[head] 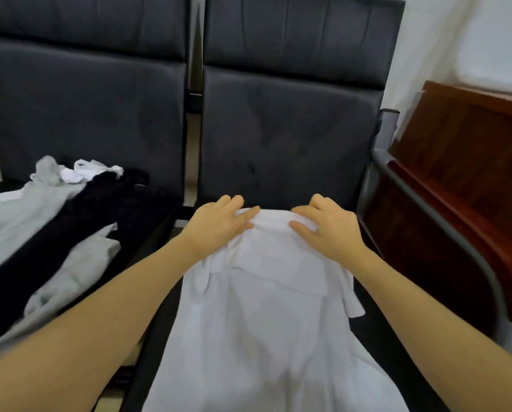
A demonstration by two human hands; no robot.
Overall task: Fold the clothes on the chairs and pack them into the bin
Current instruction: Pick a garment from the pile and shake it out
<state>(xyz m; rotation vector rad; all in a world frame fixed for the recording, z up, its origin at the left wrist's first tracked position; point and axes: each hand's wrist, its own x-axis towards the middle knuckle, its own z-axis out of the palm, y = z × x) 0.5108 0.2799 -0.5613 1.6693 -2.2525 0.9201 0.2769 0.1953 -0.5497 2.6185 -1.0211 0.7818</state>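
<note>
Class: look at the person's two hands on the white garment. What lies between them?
In the head view, only a bunched fold of the white garment lies between the left hand and the right hand.

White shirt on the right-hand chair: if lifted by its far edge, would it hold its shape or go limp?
Probably limp: the white shirt already bunches and creases under the left hand and right hand. It looks thin and light, draping over the seat's front edge. A loose flap at its right side would likely dangle, so the folds may come undone.
</note>
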